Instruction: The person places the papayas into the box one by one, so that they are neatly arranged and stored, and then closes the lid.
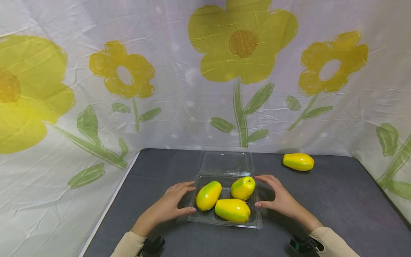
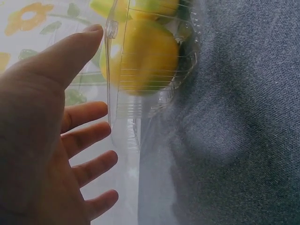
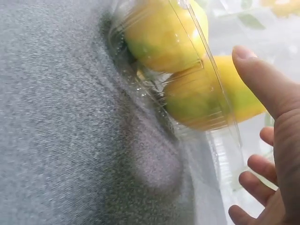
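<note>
A clear plastic clamshell box (image 1: 224, 225) sits on the table with its lid (image 1: 226, 162) folded back flat behind it. Three glossy yellow-green fruits, papaya-like in shape, lie inside: one at the left (image 1: 208, 195), one at the back right (image 1: 243, 188) and one along the front (image 1: 232, 210). At the box's left side is my left hand (image 1: 171, 203), its thumb and fingers spread close to the rim. My right hand (image 1: 280, 200) is held the same way at the right side. Neither hand holds anything; whether the fingertips touch the rim, I cannot tell.
A fourth fruit of the same kind (image 1: 298, 162) lies at the back right of the dark grey table (image 1: 346, 214). Behind the table hangs a white cloth (image 1: 179, 107) printed with yellow flowers. Both wrists carry dark strapped devices.
</note>
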Demonstrator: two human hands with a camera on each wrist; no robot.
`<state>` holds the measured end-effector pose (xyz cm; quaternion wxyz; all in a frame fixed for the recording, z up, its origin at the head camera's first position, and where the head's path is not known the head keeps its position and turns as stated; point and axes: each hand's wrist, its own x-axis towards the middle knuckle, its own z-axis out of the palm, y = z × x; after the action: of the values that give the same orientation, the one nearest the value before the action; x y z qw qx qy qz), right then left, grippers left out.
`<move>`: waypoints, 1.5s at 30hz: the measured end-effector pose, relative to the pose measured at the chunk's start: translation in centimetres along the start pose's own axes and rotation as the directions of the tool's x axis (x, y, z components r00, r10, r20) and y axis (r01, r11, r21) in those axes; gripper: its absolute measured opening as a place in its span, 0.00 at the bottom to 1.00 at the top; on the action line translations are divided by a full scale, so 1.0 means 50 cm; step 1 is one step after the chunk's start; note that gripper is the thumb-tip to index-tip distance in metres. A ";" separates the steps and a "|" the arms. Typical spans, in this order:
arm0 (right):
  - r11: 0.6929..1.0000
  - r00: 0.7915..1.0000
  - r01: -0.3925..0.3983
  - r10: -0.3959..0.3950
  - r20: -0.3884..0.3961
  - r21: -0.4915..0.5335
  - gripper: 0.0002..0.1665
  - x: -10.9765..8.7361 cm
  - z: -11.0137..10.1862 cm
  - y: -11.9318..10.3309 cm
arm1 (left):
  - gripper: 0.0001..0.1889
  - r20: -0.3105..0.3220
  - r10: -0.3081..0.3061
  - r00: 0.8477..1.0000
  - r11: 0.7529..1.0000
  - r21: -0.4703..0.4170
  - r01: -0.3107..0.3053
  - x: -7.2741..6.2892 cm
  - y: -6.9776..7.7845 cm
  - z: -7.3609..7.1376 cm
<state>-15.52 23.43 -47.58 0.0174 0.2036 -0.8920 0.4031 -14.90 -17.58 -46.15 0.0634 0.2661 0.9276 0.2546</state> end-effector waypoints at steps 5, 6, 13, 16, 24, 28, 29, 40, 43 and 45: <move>1.000 1.000 0.010 -0.010 0.024 -0.007 0.54 -0.015 0.002 0.007 | 0.39 -0.020 0.010 1.000 1.000 0.024 -0.009 0.007 0.004 0.000; 1.000 0.999 0.023 -0.023 0.025 -0.011 0.55 -0.019 0.003 0.009 | 0.39 -0.024 0.015 1.000 0.999 0.035 -0.014 0.010 0.006 -0.001; 0.991 0.993 0.118 -0.119 -0.004 -0.069 0.51 -0.043 0.009 0.020 | 0.37 -0.037 0.067 0.997 0.994 0.091 -0.064 0.040 0.021 -0.008; 0.982 0.984 0.174 -0.176 -0.028 -0.069 0.49 -0.050 0.014 0.021 | 0.36 -0.028 0.078 0.997 0.993 0.090 -0.075 0.054 0.026 -0.011; 0.969 0.969 0.242 -0.244 -0.038 -0.044 0.47 -0.059 0.025 0.022 | 0.34 0.084 0.067 0.994 0.992 0.104 -0.076 0.104 0.037 -0.005; 0.970 0.970 0.237 -0.239 -0.037 -0.056 0.48 -0.059 0.027 0.022 | 0.33 0.128 0.067 0.990 0.989 0.123 -0.082 0.127 0.041 0.002; 0.970 0.971 0.236 -0.238 -0.035 -0.061 0.48 -0.059 0.028 0.022 | 0.33 0.137 0.067 0.988 0.988 0.128 -0.085 0.132 0.042 0.003; 0.982 0.985 0.171 -0.171 -0.004 -0.079 0.47 -0.060 0.025 0.015 | 0.40 0.245 0.080 0.966 0.989 0.099 -0.107 0.150 0.052 -0.004; 0.983 0.986 0.164 -0.164 0.000 -0.081 0.47 -0.059 0.024 0.014 | 0.41 0.275 0.071 0.959 0.991 0.089 -0.099 0.151 0.053 -0.005; 0.984 0.987 0.161 -0.161 0.002 -0.079 0.47 -0.059 0.023 0.013 | 0.42 0.293 0.063 0.954 0.992 0.082 -0.091 0.153 0.056 -0.004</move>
<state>-12.90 24.00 -49.42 0.0598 0.2735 -0.8878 0.3652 -20.17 -11.63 -44.42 0.1758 0.3391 0.9082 0.1709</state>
